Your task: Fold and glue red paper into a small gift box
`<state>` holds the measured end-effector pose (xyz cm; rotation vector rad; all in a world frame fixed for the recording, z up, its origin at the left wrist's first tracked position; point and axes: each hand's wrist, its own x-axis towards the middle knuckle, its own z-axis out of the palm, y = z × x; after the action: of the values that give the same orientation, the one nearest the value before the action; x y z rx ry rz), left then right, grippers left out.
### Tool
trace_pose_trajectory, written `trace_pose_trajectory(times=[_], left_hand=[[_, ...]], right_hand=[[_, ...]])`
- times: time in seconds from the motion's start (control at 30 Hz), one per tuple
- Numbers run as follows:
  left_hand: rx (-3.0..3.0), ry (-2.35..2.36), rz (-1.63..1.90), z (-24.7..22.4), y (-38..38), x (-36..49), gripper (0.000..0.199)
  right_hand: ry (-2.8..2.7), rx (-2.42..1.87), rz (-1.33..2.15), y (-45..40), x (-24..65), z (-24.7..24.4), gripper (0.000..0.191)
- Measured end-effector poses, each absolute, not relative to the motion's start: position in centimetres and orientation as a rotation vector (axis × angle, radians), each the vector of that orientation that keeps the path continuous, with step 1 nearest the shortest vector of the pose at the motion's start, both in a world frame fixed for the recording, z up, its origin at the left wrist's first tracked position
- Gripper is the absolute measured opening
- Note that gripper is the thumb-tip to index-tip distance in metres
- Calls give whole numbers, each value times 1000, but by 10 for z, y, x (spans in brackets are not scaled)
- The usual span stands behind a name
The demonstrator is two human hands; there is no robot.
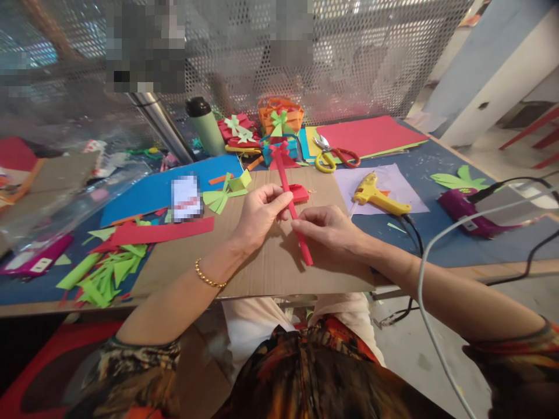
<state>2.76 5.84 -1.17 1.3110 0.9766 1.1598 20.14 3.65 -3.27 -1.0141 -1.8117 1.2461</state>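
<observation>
A narrow red paper strip [304,250] runs between my hands above a brown cardboard sheet [262,267]. My left hand [266,209] pinches the strip near its middle, thumb on top. Lower down, the fingers of my right hand [325,227] close on the same strip. Just beyond my fingers lies a small red folded paper piece [299,194], partly hidden. A green paper bow [220,196] and a small green paper box [239,181] rest to the left of my left hand.
A yellow glue gun [379,195] lies on purple paper [408,180], with its cord trailing right. Scissors [325,160], red sheets [371,137] and a green bottle [207,131] stand or lie behind. Green paper scraps [116,270] pile at left. A white cable [421,291] crosses at right.
</observation>
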Motion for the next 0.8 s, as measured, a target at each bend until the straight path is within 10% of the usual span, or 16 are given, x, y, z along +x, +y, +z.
trace_pose_trajectory(times=[0.8], left_hand=[[1240, 824, 918, -25, 63, 27, 38]], right_hand=[[-1833, -1074, 1075, 47, 200, -41, 37]])
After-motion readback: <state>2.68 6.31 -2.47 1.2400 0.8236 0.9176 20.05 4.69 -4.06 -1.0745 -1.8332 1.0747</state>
